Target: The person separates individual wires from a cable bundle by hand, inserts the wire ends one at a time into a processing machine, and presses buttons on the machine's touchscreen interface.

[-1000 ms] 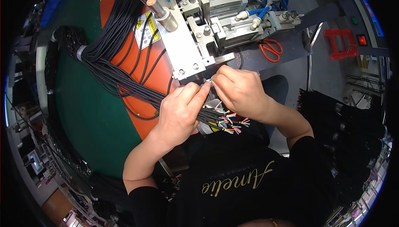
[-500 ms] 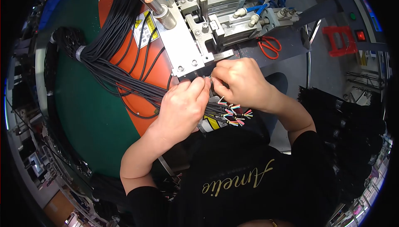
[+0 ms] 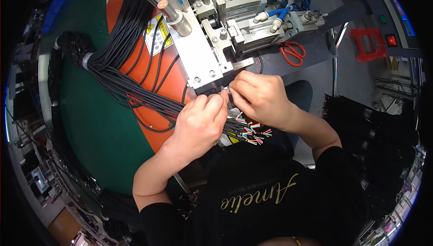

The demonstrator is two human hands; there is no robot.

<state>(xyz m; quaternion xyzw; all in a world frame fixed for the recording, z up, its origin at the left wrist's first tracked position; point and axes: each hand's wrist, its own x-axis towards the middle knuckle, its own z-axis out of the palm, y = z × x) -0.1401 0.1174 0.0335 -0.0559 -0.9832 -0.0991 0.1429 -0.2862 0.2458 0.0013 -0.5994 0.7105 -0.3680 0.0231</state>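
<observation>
My left hand (image 3: pixel 200 119) and my right hand (image 3: pixel 261 95) meet fingertip to fingertip just below the front edge of the metal machine (image 3: pixel 198 61). Both are closed in a pinch. Something small and pale shows between the fingertips, too small to make out. A bundle of black cables (image 3: pixel 153 101) runs from the left and passes beneath my left hand. Its stripped ends, with thin coloured wires (image 3: pixel 255 131), fan out below my hands. The far ends of the bundle go up the orange surface (image 3: pixel 151 77), tied with a pale band (image 3: pixel 86 60).
Red-handled scissors (image 3: pixel 293 54) lie on the grey surface right of the machine. Blue air hoses (image 3: pixel 285 11) run over it. A red plastic frame (image 3: pixel 367 44) is at the right, above more black cable bundles (image 3: pixel 370 151). A green surface (image 3: pixel 94 110) lies left.
Over the last second both hands have stayed together at the machine's edge, with small shifts of the fingers. The view has moved slightly, and the wire ends have shifted a little.
</observation>
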